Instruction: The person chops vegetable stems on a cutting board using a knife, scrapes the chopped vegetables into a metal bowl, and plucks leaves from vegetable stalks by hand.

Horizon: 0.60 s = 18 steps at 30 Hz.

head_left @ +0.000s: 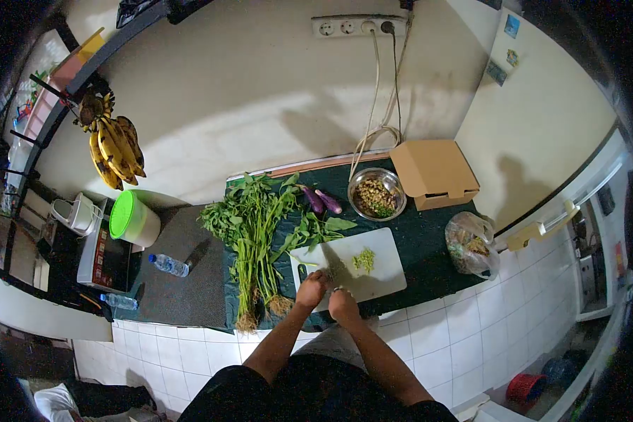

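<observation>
Currently both hands work close together at the near edge of a white cutting board, the left hand curled over its near-left part and the right hand just beside it, drawn into a fist; what either one grips is too small to tell. Just beyond the left hand, a slim green piece lies on the board, while a little heap of chopped green bits sits beyond the right hand and slightly to its right. Left of the left hand, a big bundle of leafy greens stretches across the desk, its roots toward the person. Farther beyond the left hand lie two purple eggplants, side by side. A metal bowl of chopped food stands well beyond the right hand, with an open cardboard box to the right of that. Well off to the right hand's right sits a filled clear plastic bag, apart from the board.
</observation>
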Each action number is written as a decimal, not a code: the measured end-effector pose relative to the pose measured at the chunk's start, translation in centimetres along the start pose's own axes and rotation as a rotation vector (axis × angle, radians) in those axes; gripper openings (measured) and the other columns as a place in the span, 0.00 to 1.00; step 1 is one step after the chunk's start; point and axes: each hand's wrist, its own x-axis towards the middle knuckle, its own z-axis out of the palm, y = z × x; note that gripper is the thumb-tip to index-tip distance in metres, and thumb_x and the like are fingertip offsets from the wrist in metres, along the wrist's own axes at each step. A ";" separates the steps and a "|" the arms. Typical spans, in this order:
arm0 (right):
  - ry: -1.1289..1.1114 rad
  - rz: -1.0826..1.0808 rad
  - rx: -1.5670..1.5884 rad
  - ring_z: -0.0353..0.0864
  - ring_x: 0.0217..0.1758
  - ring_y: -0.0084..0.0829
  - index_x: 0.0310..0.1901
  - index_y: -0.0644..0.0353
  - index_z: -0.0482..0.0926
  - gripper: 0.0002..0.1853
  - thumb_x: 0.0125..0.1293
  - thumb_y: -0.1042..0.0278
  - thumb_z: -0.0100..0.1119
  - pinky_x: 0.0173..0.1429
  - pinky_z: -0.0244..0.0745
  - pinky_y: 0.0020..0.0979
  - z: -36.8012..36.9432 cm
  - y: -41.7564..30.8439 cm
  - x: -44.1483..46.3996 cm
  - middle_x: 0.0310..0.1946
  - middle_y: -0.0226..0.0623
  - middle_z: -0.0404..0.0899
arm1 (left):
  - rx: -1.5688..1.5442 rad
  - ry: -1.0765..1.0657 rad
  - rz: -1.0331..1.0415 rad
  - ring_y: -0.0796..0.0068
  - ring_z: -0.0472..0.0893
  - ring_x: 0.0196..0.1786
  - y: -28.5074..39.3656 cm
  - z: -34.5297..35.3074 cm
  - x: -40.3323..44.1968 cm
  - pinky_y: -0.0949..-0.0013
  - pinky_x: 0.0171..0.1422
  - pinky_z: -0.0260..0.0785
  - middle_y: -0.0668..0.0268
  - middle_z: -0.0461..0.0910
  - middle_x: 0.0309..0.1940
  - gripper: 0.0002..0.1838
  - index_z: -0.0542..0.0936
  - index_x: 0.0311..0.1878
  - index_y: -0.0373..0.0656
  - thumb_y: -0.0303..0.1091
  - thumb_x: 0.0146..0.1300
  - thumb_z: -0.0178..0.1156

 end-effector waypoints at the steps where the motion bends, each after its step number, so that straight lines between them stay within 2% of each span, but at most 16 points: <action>1: -0.048 -0.002 -0.017 0.79 0.37 0.51 0.32 0.64 0.79 0.14 0.70 0.64 0.50 0.42 0.75 0.48 1.0 0.5 -0.6 0.32 0.52 0.78 | 0.065 -0.114 -0.019 0.48 0.78 0.53 0.0 -0.1 0.0 0.54 0.53 0.76 0.53 0.76 0.52 0.18 0.77 0.54 0.43 0.32 0.61 0.55; 2: -0.097 -0.003 -0.034 0.81 0.41 0.51 0.34 0.64 0.80 0.14 0.70 0.64 0.50 0.45 0.77 0.47 2.0 1.0 -1.0 0.36 0.53 0.80 | 0.065 -0.114 -0.020 0.48 0.78 0.53 0.0 -0.2 0.1 0.54 0.53 0.76 0.53 0.76 0.52 0.18 0.77 0.54 0.43 0.32 0.61 0.55; 4: -0.053 0.030 0.016 0.81 0.42 0.52 0.34 0.64 0.80 0.13 0.70 0.65 0.50 0.46 0.77 0.48 0.7 0.0 -1.6 0.37 0.53 0.80 | -0.029 0.058 0.091 0.47 0.78 0.50 -0.3 0.3 -0.1 0.52 0.51 0.76 0.52 0.76 0.47 0.15 0.77 0.51 0.43 0.31 0.61 0.54; 6: -0.005 0.062 0.068 0.81 0.42 0.52 0.34 0.64 0.81 0.13 0.70 0.66 0.50 0.46 0.77 0.48 -1.7 -1.7 -1.2 0.39 0.53 0.80 | -0.032 0.056 0.064 0.48 0.78 0.49 -0.2 0.4 -0.2 0.53 0.52 0.75 0.53 0.76 0.45 0.13 0.79 0.47 0.44 0.32 0.60 0.55; 8: -0.026 0.233 0.137 0.80 0.36 0.52 0.33 0.66 0.79 0.12 0.69 0.67 0.51 0.40 0.74 0.49 -4.4 -3.2 0.2 0.33 0.52 0.79 | -0.033 0.054 0.041 0.50 0.77 0.48 0.2 0.0 -0.4 0.53 0.54 0.74 0.55 0.77 0.43 0.11 0.81 0.44 0.45 0.33 0.59 0.55; 9: -0.021 0.233 0.140 0.80 0.36 0.52 0.33 0.66 0.79 0.12 0.69 0.67 0.51 0.40 0.74 0.49 -4.2 -3.0 0.4 0.33 0.52 0.79 | -0.031 0.043 0.020 0.50 0.77 0.48 0.7 -0.5 -0.5 0.54 0.53 0.74 0.55 0.76 0.43 0.11 0.81 0.44 0.44 0.32 0.59 0.55; 12: -0.127 0.133 0.000 0.78 0.31 0.53 0.31 0.65 0.77 0.13 0.70 0.65 0.52 0.35 0.71 0.50 -2.0 -1.0 -0.2 0.28 0.51 0.77 | 0.009 0.063 0.031 0.50 0.78 0.47 0.2 -0.1 -0.6 0.54 0.51 0.74 0.54 0.76 0.42 0.11 0.81 0.43 0.43 0.31 0.58 0.55; 14: 0.033 -0.038 0.081 0.78 0.30 0.53 0.31 0.64 0.78 0.13 0.70 0.63 0.53 0.34 0.72 0.50 -0.7 -0.5 -2.0 0.26 0.51 0.77 | 0.047 0.081 0.059 0.50 0.78 0.46 -0.2 0.2 -1.2 0.55 0.50 0.75 0.55 0.76 0.42 0.11 0.81 0.43 0.42 0.30 0.58 0.55; 16: 0.106 -0.059 0.089 0.77 0.29 0.54 0.30 0.63 0.78 0.13 0.69 0.63 0.54 0.34 0.71 0.51 -0.3 -0.5 -2.6 0.25 0.52 0.76 | -0.008 0.162 0.105 0.50 0.79 0.45 -0.2 0.4 -1.4 0.55 0.50 0.75 0.54 0.78 0.41 0.10 0.81 0.41 0.39 0.29 0.58 0.54; 18: 0.180 -0.081 0.095 0.77 0.28 0.54 0.30 0.62 0.78 0.12 0.69 0.64 0.54 0.35 0.71 0.51 -0.5 -0.6 -2.4 0.25 0.52 0.76 | -0.059 0.165 0.063 0.50 0.79 0.45 -0.5 1.0 -1.6 0.55 0.50 0.75 0.54 0.79 0.42 0.10 0.81 0.41 0.39 0.28 0.58 0.54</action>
